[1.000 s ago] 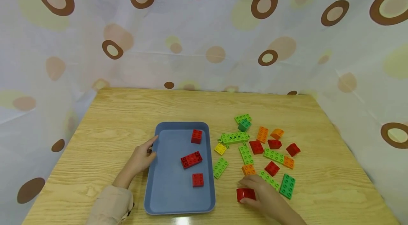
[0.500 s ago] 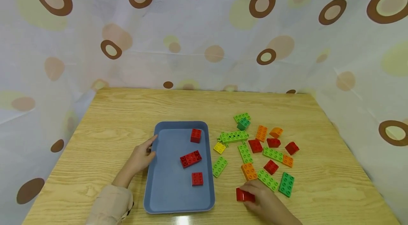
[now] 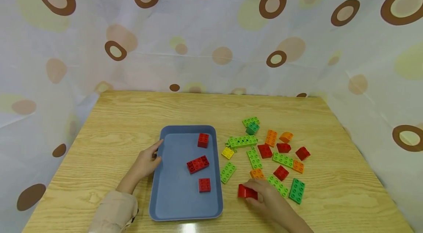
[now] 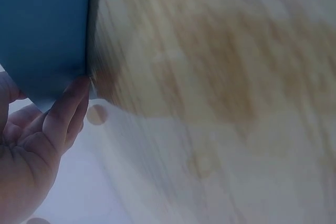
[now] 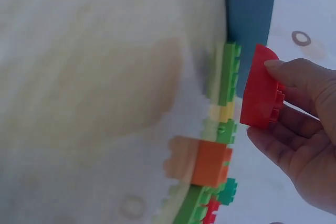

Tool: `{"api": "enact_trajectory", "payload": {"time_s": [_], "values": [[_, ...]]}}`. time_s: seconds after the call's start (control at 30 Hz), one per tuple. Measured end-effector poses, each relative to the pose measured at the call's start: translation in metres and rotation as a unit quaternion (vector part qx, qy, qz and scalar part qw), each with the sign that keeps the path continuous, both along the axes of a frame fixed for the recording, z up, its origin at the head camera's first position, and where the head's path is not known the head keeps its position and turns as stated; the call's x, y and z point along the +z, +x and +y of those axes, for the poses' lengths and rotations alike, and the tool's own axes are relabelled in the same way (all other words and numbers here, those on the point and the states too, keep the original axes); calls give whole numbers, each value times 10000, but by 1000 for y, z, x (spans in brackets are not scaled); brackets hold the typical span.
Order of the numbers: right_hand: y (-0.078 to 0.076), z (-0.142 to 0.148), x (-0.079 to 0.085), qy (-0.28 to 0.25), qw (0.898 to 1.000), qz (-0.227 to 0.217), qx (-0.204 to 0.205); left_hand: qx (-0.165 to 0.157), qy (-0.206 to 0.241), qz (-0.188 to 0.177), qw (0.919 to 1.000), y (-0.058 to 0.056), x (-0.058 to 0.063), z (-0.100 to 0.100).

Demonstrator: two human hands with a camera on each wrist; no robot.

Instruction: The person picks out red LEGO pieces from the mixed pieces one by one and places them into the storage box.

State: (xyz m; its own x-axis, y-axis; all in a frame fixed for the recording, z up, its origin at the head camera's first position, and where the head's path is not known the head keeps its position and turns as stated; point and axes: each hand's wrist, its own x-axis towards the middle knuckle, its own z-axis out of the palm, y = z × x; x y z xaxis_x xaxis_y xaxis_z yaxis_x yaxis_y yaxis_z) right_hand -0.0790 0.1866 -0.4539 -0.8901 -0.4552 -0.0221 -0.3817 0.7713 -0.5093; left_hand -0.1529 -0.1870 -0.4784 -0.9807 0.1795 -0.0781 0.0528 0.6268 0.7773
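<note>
Brick [image 3: 243, 191] in grip of right hand [image 3: 265, 197], left hand [image 3: 146, 163] loose against tray [image 3: 175, 192], any lettering illegible

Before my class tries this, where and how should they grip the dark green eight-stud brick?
Probably by its two short ends, from above: the dark green eight-stud brick lies flat, studs up, with both ends free, while a light green brick crowds its left long side.

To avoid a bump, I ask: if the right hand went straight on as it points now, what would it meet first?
Probably the light green brick beside the tray, though the right hand may pass above it; height is unclear.
</note>
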Motion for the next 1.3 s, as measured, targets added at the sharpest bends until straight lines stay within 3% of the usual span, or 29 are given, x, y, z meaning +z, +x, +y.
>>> {"api": "enact_trajectory", "payload": {"time_s": [0.27, 0.6, 0.77, 0.9, 1.3], "values": [[-24, -29, 14, -388, 9927, 913, 689, 31, 6, -14, 10000, 1, -1, -5], [-62, -79, 50, -366, 9735, 1591, 1600, 32, 53, 38, 10000, -1, -4, -6], [-79, -106, 64, -458, 9739, 1241, 1846, 63, 70, 76, 9999, -1, -5, -5], [-91, -128, 65, -609, 9754, 925, 1905, 123, 118, 66, 9998, -1, -6, -4], [-122, -179, 41, -506, 9795, 455, 1897, 154, 110, 242, 9995, -4, -9, -4]]}}
